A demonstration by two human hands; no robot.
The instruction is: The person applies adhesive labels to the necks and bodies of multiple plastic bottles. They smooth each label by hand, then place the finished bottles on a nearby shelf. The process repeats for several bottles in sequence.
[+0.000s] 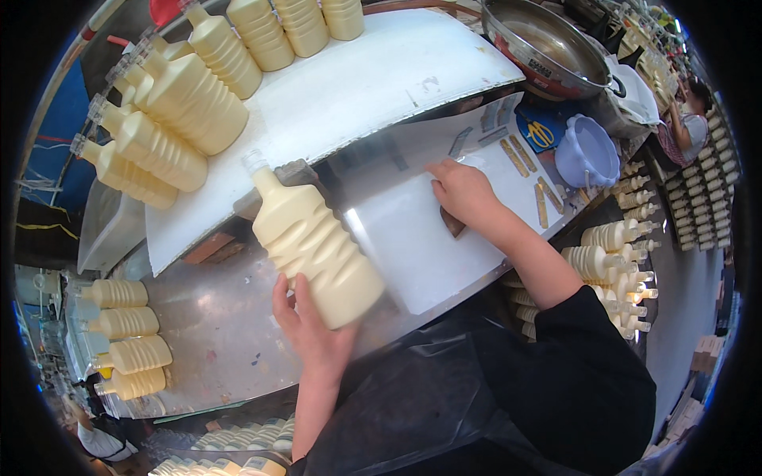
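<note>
Steel bench (214, 333), bare patch at its near edge; white board (341, 95) behind it stacked with cream bottles (171, 119). Left hand (313, 329) wraps the base of a filled bottle (313, 246) lying tilted on the bench. Right hand (464, 194) pressed flat on a white sheet (413, 238). Metal pan (548, 47) and lilac basket (587, 151) stand far right.

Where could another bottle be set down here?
Bare metal table lies between the left hand holding a bottle and the four bottles at left. The white board is bare mid-right; its left end is crowded with bottles.
</note>
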